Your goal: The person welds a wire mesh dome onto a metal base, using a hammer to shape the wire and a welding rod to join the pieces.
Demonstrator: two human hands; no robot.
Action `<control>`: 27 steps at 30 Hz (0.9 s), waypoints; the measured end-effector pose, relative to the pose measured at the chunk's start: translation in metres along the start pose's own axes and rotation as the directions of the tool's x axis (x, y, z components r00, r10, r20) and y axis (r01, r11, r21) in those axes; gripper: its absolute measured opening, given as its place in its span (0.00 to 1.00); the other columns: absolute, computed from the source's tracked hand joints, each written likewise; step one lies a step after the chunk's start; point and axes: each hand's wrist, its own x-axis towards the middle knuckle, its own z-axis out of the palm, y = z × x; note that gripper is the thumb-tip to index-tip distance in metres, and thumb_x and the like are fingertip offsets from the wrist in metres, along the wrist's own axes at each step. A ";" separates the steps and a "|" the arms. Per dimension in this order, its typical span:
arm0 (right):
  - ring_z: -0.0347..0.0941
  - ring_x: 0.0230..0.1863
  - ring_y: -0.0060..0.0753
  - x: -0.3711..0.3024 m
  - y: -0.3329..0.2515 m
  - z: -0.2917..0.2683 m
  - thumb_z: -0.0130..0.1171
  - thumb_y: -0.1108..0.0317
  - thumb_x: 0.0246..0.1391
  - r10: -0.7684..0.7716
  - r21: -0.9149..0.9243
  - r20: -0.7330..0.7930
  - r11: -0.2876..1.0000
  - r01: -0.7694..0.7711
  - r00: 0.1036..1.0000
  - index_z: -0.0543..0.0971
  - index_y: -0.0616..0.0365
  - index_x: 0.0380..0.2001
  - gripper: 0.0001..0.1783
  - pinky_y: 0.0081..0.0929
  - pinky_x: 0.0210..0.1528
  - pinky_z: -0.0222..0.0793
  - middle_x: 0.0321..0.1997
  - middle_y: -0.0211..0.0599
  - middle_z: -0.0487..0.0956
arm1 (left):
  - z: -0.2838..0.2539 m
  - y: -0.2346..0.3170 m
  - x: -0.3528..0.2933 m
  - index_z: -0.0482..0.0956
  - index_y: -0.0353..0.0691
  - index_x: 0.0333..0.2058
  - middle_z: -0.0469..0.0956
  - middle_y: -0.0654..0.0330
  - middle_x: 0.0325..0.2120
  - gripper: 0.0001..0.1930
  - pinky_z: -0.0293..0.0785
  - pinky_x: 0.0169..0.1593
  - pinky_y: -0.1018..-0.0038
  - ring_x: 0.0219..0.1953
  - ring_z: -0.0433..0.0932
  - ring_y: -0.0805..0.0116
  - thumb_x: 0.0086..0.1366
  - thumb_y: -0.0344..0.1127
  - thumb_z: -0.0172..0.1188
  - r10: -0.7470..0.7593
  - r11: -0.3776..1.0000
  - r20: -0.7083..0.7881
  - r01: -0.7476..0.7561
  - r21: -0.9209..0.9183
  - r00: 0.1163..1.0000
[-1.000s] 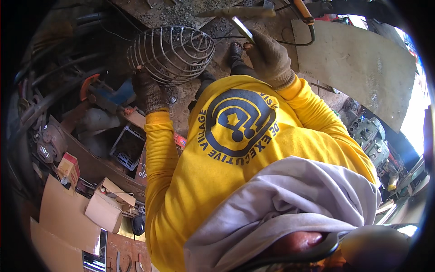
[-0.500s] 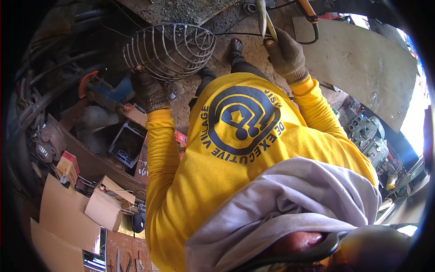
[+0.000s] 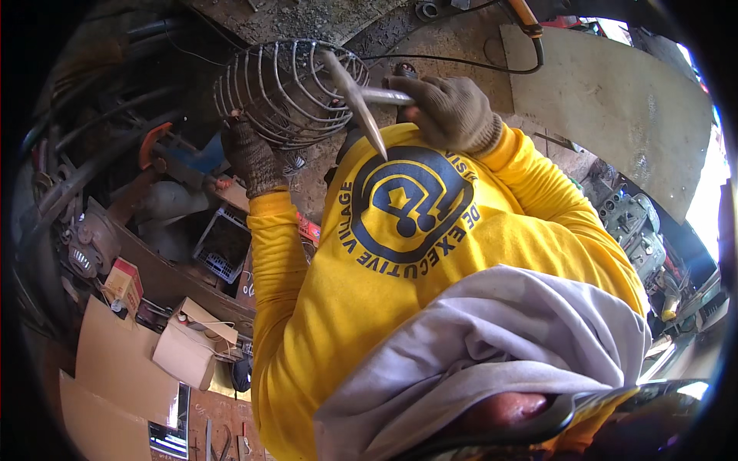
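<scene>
My left hand (image 3: 252, 154), in a dark knit glove, is closed on the near left rim of a round basket-like frame (image 3: 296, 77) of bent metal rods. The frame is tilted on its side in front of me. In my right hand (image 3: 457, 111), also gloved, is the pale metal handle of a chipping hammer (image 3: 355, 96). Its long pointed head lies across the frame's right end in the head view, one tip over the rods and the other toward my yellow shirt. Whether the hammer touches the rods I cannot tell.
A flat metal sheet (image 3: 615, 100) leans at the right, beside a grey-green machine (image 3: 634, 230). An orange-handled tool (image 3: 523, 15) with a black cable lies at the far right. On the left are an orange-framed tool (image 3: 150, 146), a plastic crate (image 3: 223, 246) and cardboard (image 3: 115, 361).
My right hand has swung the hammer left and nearer, from upright at the far right to across the frame's right end. My left hand keeps its hold, and the frame has barely shifted.
</scene>
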 end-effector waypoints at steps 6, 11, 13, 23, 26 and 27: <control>0.80 0.29 0.46 0.000 0.002 -0.001 0.59 0.61 0.58 0.070 0.051 -0.010 0.996 -0.070 0.997 0.77 0.58 0.52 0.20 0.36 0.29 0.76 0.36 0.45 0.82 | 0.009 0.009 -0.009 0.73 0.32 0.46 0.77 0.53 0.40 0.28 0.76 0.43 0.68 0.41 0.77 0.64 0.67 0.57 0.56 -0.025 0.998 -0.083 0.029 0.050 0.996; 0.80 0.27 0.47 -0.004 0.002 0.005 0.59 0.61 0.58 0.031 0.076 0.059 0.996 -0.035 0.998 0.78 0.56 0.51 0.19 0.38 0.28 0.75 0.29 0.45 0.81 | 0.001 0.002 0.000 0.74 0.32 0.45 0.78 0.53 0.40 0.29 0.76 0.43 0.68 0.40 0.78 0.63 0.67 0.59 0.55 0.086 0.972 -0.048 -0.073 0.224 0.995; 0.78 0.27 0.51 -0.004 0.008 0.010 0.56 0.63 0.58 0.164 0.100 0.081 0.980 -0.172 0.983 0.74 0.61 0.54 0.22 0.41 0.30 0.73 0.26 0.45 0.80 | 0.002 0.006 -0.003 0.76 0.34 0.51 0.78 0.54 0.49 0.25 0.74 0.52 0.68 0.47 0.77 0.63 0.71 0.53 0.51 0.016 0.969 -0.059 -0.001 0.249 0.998; 0.80 0.37 0.54 0.004 0.000 -0.001 0.53 0.58 0.62 0.313 0.182 0.292 0.910 -0.374 0.904 0.76 0.59 0.52 0.21 0.44 0.40 0.74 0.34 0.52 0.81 | 0.008 0.016 -0.008 0.72 0.33 0.55 0.75 0.53 0.53 0.27 0.73 0.54 0.67 0.52 0.75 0.62 0.71 0.53 0.51 -0.021 0.988 0.001 0.021 0.154 1.000; 0.79 0.37 0.54 0.005 -0.006 -0.010 0.53 0.58 0.62 0.274 0.271 0.232 0.903 -0.333 0.933 0.77 0.59 0.51 0.20 0.44 0.40 0.75 0.35 0.52 0.81 | 0.006 0.008 -0.003 0.72 0.33 0.55 0.76 0.53 0.53 0.28 0.73 0.54 0.66 0.52 0.75 0.61 0.70 0.53 0.53 -0.033 0.996 0.008 0.032 0.087 0.999; 0.80 0.36 0.54 0.005 -0.007 -0.012 0.53 0.58 0.62 0.230 0.291 0.257 0.908 -0.302 0.939 0.77 0.59 0.51 0.20 0.44 0.40 0.75 0.34 0.52 0.81 | 0.010 0.008 -0.008 0.74 0.33 0.50 0.77 0.54 0.47 0.28 0.74 0.50 0.67 0.46 0.77 0.63 0.68 0.56 0.55 -0.018 0.999 -0.040 0.020 0.035 0.999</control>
